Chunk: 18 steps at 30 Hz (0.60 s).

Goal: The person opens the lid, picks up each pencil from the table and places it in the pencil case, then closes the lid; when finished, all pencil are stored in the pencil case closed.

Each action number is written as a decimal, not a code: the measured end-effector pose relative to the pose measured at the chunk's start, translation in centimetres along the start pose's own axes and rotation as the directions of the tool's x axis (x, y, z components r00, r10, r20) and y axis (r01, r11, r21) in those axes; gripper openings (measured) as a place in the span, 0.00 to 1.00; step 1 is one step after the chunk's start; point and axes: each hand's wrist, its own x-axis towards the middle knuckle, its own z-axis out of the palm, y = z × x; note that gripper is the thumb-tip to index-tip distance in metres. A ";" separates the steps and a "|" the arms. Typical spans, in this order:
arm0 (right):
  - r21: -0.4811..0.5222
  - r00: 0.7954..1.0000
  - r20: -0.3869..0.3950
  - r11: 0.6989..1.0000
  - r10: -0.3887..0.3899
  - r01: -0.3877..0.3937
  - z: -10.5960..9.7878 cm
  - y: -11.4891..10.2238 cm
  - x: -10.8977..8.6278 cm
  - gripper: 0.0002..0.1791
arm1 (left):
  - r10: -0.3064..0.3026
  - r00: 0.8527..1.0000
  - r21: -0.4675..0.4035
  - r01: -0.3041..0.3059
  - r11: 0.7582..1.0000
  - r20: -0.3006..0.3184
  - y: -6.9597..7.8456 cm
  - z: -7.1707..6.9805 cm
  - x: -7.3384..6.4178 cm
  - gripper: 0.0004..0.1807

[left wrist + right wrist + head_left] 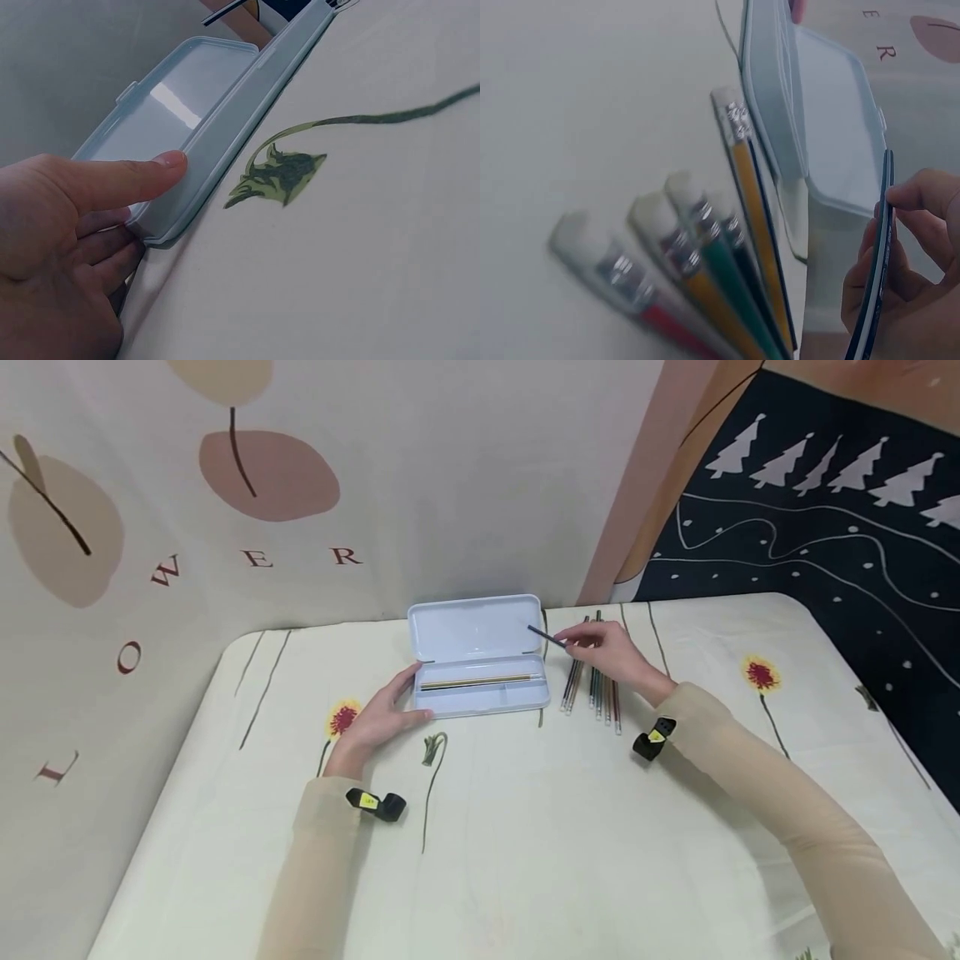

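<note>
A light blue pencil case (480, 702) stands with its lid (476, 628) raised at the back of the table. Several pencils (480, 681) lie lengthwise in its rear compartment. My left hand (378, 720) holds the case's left front corner, the thumb along the front wall and the fingers at the left end. Up over the right side of the case, my right hand (611, 652) pinches a dark pencil (546, 636) between thumb and fingers, its far end pointing left. In the right wrist view, this pencil (877, 262) has dark blue and pale lengthwise stripes.
Several loose pencils (592, 685), white erasers toward me, lie right of the case, partly beneath my right hand. A patterned cloth wall (465, 510) rises behind the table (510, 827), whose cover has printed flowers.
</note>
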 end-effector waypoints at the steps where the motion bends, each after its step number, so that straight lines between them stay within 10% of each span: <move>1: 0.006 1.000 0.012 1.000 -0.019 0.019 0.2 -0.2 0.1 0.15 | 0.000 1.000 -0.001 0.000 1.000 0.002 0.0 0.0 0.0 0.48; 18: 0.093 0.984 0.143 0.991 -0.105 0.092 3.8 -2.5 2.4 0.12 | 0.001 1.000 0.033 -0.002 0.999 0.003 0.1 0.0 0.0 0.49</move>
